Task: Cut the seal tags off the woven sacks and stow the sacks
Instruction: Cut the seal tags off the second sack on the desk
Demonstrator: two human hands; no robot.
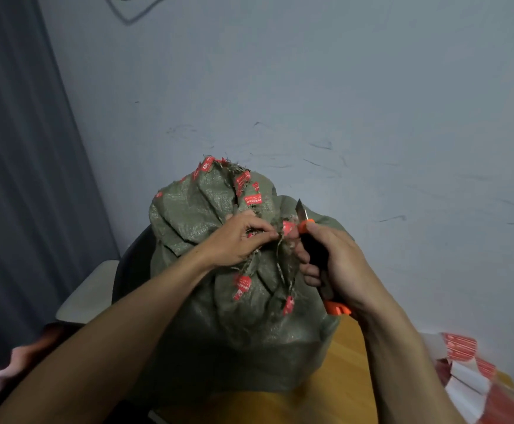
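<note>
Standing on the worktop [341, 377]: green woven sack [234, 325], neck gathered. Left hand [234, 237] pinches the frayed cord [280, 264] at the neck. Right hand [332, 264] grips a utility knife [303, 215], blade up. A red seal tag [288, 228] lies between both hands.

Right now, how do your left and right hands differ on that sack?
The left hand pinches the frayed cord at the neck of the sack; the right hand grips a utility knife. The left hand lies palm down across the sack; the right hand stands upright, blade pointing up. Both meet at the same red tag.
</note>
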